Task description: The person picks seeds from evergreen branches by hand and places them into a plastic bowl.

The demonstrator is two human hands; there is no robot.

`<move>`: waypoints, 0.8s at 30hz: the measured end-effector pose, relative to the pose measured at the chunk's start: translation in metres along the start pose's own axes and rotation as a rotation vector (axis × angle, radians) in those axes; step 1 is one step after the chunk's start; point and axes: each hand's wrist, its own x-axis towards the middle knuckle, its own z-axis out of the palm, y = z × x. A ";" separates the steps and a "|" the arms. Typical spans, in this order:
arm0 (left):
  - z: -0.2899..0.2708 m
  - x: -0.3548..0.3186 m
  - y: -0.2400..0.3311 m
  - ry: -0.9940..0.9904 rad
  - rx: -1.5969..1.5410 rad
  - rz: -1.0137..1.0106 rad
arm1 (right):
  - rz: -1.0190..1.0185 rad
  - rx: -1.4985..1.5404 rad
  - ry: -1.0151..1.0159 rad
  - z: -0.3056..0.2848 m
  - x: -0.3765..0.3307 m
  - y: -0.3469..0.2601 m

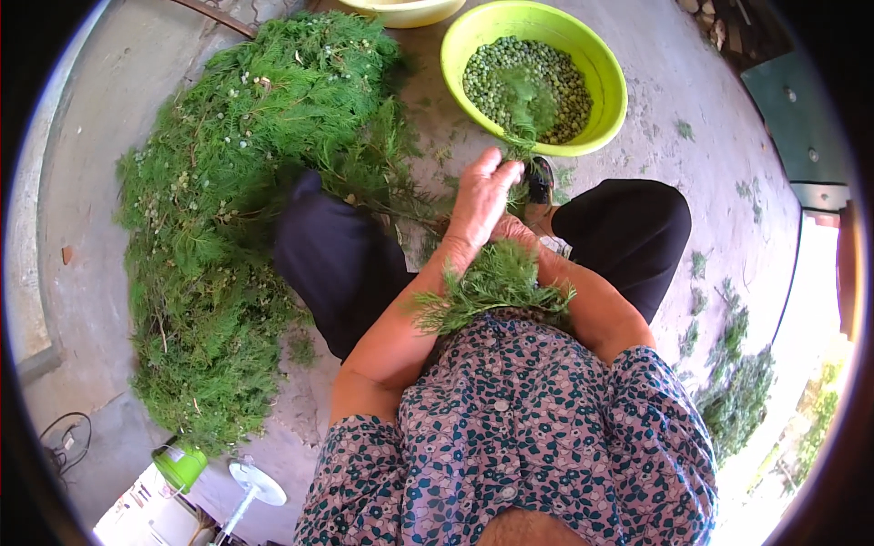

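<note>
My left hand [484, 193] is closed, thumb and fingers together around a feathery green evergreen sprig. The sprig's tip [526, 102] reaches over the lime-green basin [612, 100], which holds many small round green cones. Just below and partly behind it is my right hand [515, 231], curled around an evergreen branch; most of its fingers are hidden. Leafy foliage [496, 278] from that branch lies against my lap and shirt. A thin stem runs from near my hands out to the left, past my knee.
A large heap of cut evergreen branches [228, 182] covers the floor on the left. A pale basin [410, 11] stands at the far edge. Scattered sprigs and a smaller pile [737, 391] lie on the right. A white fan [257, 482] and a green bucket [180, 467] are at lower left.
</note>
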 end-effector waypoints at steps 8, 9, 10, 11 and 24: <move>-0.020 -0.040 0.014 0.521 0.194 0.548 | -0.496 -1.940 0.056 0.132 -0.015 0.066; -0.033 -0.044 0.014 0.600 0.184 0.478 | -0.443 -1.933 0.115 0.143 -0.016 0.071; -0.048 -0.045 0.013 0.677 0.172 0.409 | -0.410 -2.008 0.070 0.156 -0.018 0.074; -0.061 -0.038 0.009 0.750 -0.003 0.467 | -0.434 -1.998 0.083 0.154 -0.013 0.068; -0.110 0.028 0.112 0.288 -0.204 0.120 | -0.534 -1.227 -0.223 0.160 0.016 0.096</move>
